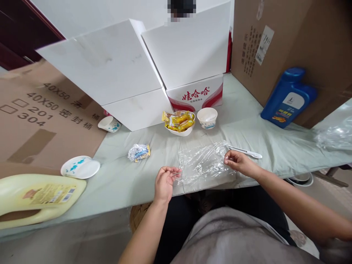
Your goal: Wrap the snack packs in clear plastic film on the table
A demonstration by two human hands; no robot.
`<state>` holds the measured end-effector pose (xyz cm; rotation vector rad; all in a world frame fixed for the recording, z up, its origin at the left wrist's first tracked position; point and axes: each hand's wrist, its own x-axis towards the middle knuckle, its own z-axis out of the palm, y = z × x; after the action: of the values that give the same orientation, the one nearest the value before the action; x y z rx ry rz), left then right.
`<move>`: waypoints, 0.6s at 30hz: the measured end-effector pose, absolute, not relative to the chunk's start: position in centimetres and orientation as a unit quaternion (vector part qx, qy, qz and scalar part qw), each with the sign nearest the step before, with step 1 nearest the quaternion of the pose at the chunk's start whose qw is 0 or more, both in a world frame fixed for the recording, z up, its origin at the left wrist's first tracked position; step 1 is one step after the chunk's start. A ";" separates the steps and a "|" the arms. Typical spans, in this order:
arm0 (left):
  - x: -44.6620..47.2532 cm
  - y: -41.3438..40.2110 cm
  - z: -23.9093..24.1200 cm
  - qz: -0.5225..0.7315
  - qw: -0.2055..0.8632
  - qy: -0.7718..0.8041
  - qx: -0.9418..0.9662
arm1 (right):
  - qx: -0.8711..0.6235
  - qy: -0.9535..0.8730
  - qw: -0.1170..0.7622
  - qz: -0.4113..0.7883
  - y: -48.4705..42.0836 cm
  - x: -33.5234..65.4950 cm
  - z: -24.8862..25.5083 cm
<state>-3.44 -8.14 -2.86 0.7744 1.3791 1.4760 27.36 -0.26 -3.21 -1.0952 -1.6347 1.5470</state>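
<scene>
A sheet of clear plastic wrap (202,161) lies spread over the cloth-covered table near its front edge. My left hand (165,181) pinches its left edge between thumb and fingers. At the far right side, my right hand (240,162) has its fingers closed on the wrap too. Just beyond my right hand lies a white-handled utility knife (247,151). To the left sits a small wrapped bundle (139,152), clear film around something blue and yellow. Behind the wrap stand a white bowl of yellow-wrapped snacks (180,123) and a paper bowl (207,118).
White boxes (194,95) stand at the back, large brown cartons (41,117) on both sides. A paper cup (109,124) and white dish (80,167) lie left, near a yellow jug (41,200). A blue bottle (288,97) leans right, near bunched clear plastic (335,124).
</scene>
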 end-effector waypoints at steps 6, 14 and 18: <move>-2.6 -7.5 -2.6 0.465 0.527 0.557 0.442 | -0.482 -0.612 0.349 0.521 0.4 26.9 -2.7; -3.1 -7.2 -3.5 0.562 0.454 0.607 0.331 | -0.459 -0.584 0.341 0.576 0.0 27.0 -3.9; -2.8 -6.9 -3.3 0.586 0.381 0.624 0.349 | -0.479 -0.546 0.390 0.566 0.2 26.1 -4.7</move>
<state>-2.76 -6.94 -3.32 0.8913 1.5933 1.4952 26.11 0.23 -4.73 -1.2161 -1.3876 1.4380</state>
